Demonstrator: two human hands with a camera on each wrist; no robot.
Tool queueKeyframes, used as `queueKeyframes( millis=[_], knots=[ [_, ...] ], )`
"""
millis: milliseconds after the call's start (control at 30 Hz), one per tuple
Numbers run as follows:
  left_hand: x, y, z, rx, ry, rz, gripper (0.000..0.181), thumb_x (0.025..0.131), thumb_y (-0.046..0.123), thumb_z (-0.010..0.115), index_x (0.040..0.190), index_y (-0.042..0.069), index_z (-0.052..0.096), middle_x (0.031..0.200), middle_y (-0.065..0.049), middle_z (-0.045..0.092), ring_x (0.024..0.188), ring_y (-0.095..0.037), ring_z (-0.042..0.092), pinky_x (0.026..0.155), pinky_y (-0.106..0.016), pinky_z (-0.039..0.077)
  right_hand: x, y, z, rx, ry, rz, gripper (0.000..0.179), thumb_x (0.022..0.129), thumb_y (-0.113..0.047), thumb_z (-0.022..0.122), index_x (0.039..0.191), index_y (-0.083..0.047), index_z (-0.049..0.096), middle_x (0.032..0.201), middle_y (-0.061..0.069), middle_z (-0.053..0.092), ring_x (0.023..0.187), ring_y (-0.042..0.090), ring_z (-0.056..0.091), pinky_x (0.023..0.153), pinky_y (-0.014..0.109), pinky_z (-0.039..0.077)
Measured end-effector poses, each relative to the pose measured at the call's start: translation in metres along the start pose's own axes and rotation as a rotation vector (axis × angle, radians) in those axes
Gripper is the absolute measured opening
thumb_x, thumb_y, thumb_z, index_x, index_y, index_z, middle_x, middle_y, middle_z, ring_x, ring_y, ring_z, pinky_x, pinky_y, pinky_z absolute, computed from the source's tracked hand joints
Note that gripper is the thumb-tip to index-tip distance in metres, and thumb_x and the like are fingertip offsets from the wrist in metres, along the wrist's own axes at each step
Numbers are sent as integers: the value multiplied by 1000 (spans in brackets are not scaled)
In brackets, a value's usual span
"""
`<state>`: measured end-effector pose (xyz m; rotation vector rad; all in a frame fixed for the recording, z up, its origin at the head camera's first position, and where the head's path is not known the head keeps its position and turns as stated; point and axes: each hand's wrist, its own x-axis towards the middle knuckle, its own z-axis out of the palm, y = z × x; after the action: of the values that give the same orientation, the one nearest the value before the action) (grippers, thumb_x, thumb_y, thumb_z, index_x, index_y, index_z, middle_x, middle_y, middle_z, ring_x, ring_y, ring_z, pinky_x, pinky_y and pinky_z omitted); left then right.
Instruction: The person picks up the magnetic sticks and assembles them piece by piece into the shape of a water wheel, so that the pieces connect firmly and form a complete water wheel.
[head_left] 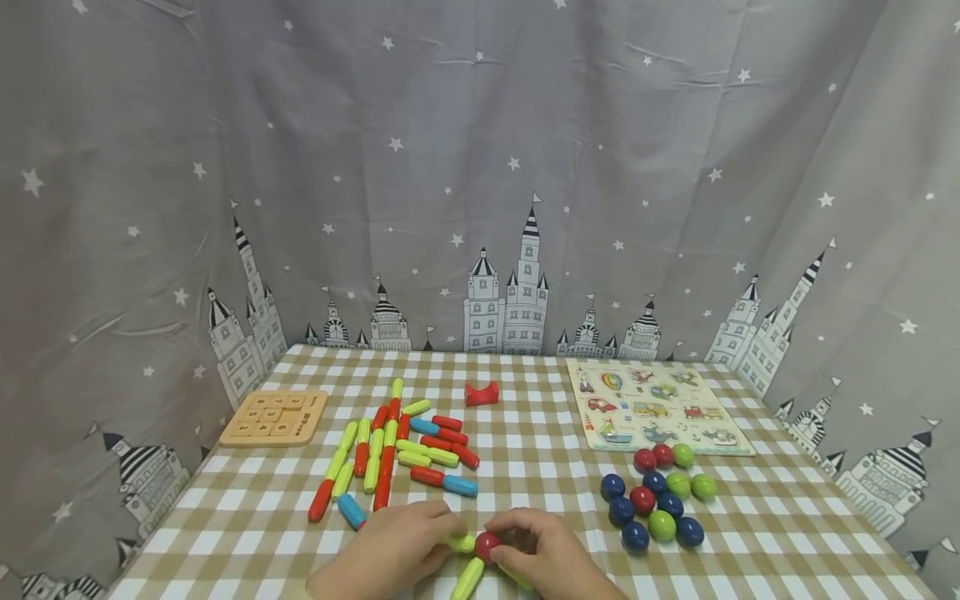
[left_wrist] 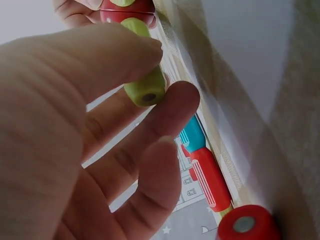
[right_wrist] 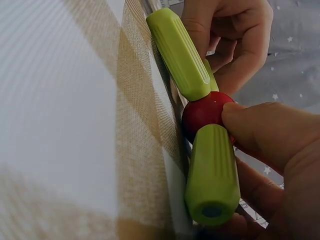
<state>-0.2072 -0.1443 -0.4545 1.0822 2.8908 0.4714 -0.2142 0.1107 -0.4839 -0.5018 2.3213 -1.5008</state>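
Note:
Near the table's front edge, my right hand (head_left: 553,557) pinches a red ball (head_left: 487,547) between thumb and fingers. Yellow-green ribbed rods meet the ball. One green rod (left_wrist: 146,85) is pinched by the thumb and fingers of my left hand (head_left: 405,540), its far end against the ball. A second green rod (head_left: 468,578) slants from the ball toward the front edge. In the right wrist view another green rod (right_wrist: 212,172) points toward the camera below the ball, close to the right fingers. It has a dark disc at its end.
Red, green and blue rods (head_left: 386,454) lie scattered left of centre, with a red curved block (head_left: 482,393) behind. A wooden number puzzle (head_left: 274,418) is at the back left. On the right are a picture puzzle board (head_left: 660,408) and several coloured balls (head_left: 662,525).

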Motion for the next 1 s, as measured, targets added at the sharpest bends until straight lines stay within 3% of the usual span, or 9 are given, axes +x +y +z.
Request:
queueKeyframes(
  millis=[100, 300, 367, 467, 567, 700, 800, 1000],
  knots=[
    [0, 0, 0, -33, -27, 3, 25, 93, 24, 77, 115, 35, 70, 93, 23, 60, 76, 4, 50, 69, -21, 49, -1, 0, -1, -22, -9, -22, 20, 93, -26, 77, 113, -24, 76, 104, -7, 73, 88, 12, 63, 73, 23, 50],
    [-2, 0, -2, -166, -73, -19, 20, 93, 37, 76, 113, 36, 71, 92, 27, 59, 77, 5, 52, 70, -21, 48, -4, 3, -6, -215, 40, -170, 27, 90, -39, 80, 114, -27, 77, 104, -15, 70, 94, 5, 51, 78, 22, 44],
    [-5, -4, -9, -148, -52, -37, 18, 95, 41, 73, 112, 34, 71, 92, 26, 61, 78, 5, 53, 69, -22, 48, -5, 4, -6, -240, 50, -194, 26, 91, -40, 78, 115, -28, 76, 106, -17, 69, 98, 4, 50, 81, 23, 43],
    [-17, -15, -25, -31, 1, -137, 12, 92, 34, 72, 104, 32, 70, 89, 22, 59, 74, 2, 51, 65, -26, 47, -4, 4, -6, -252, 52, -195, 25, 93, -40, 75, 116, -30, 76, 109, -17, 68, 103, 4, 50, 86, 24, 44],
    [-29, -30, -39, 67, 14, -280, 23, 79, 17, 77, 93, 32, 67, 85, 16, 54, 70, -5, 47, 62, -29, 43, -4, 4, -5, -258, 54, -179, 25, 94, -43, 73, 117, -33, 75, 110, -18, 68, 106, 4, 50, 90, 26, 44],
    [-39, -40, -42, 7, -67, -394, 39, 69, 4, 81, 90, 34, 66, 85, 11, 52, 68, -11, 46, 60, -31, 39, -4, 5, -5, -245, 50, -154, 25, 94, -44, 72, 117, -34, 75, 111, -19, 67, 107, 5, 51, 91, 26, 44],
    [-37, -42, -36, -19, -83, -376, 40, 68, 2, 81, 86, 34, 65, 84, 12, 51, 70, -11, 47, 61, -32, 40, -3, 6, -6, -227, 43, -136, 24, 94, -43, 73, 116, -34, 75, 110, -18, 67, 106, 5, 50, 90, 25, 43],
    [-31, -43, -30, -16, -36, -283, 27, 82, 15, 85, 84, 31, 65, 79, 16, 54, 73, -5, 47, 67, -29, 47, -3, 4, -6, -224, 29, -150, 24, 94, -41, 73, 117, -32, 76, 110, -17, 68, 105, 5, 49, 89, 25, 43]
  ],
)
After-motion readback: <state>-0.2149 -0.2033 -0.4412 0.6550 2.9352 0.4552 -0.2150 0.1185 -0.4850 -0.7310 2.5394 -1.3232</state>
